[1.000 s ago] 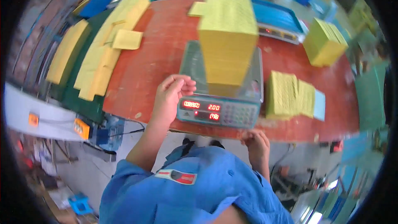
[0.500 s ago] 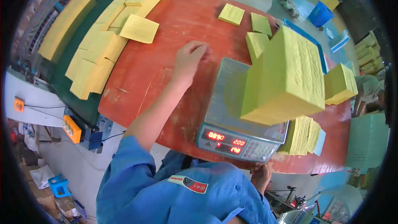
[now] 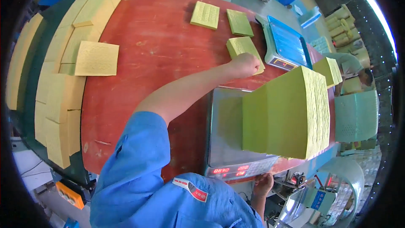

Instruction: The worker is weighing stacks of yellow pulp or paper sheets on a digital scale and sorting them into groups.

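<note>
My left arm reaches across a red table. My left hand is closed, over the near edge of a small stack of yellow paper sheets; its fingertips are turned away, so I cannot see what they pinch. Below that arm a digital scale, its red display lit, bears a tall block of stacked yellow paper. Close to the front edge of the scale, my right hand hangs low with curled fingers; whether anything is inside them is hidden.
Two thin yellow pads lie at the table's far side. Beyond them stands a second scale with a blue tray. Yellow blocks line a green conveyor at left, one flat pad overhanging. Another person is at right.
My left hand has moved right and away from me, from bare table to the small paper stack. The view has shifted rightward. My right hand stays by the scale's front edge.
</note>
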Tool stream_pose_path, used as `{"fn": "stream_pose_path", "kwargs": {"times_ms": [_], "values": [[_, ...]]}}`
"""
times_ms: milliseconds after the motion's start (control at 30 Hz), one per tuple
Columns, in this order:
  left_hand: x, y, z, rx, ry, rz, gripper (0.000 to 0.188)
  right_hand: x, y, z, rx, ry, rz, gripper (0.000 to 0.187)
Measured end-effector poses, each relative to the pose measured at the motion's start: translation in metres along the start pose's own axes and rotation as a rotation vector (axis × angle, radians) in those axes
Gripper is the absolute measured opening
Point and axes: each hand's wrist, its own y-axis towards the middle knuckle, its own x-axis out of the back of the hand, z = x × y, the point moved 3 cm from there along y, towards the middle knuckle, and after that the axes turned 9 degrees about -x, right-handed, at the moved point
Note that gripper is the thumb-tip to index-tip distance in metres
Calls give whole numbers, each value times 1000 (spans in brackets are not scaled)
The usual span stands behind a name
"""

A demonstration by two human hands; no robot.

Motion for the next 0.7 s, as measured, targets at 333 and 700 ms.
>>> {"fn": "stream_pose_path", "kwargs": {"times_ms": [333, 700], "values": [[-30, 6, 18, -11, 300, 137, 31, -3, -2, 1, -8, 67, -133, 34], [-28, 17, 29, 74, 245, 244, 15, -18, -4, 10, -39, -1, -58, 30]]}}
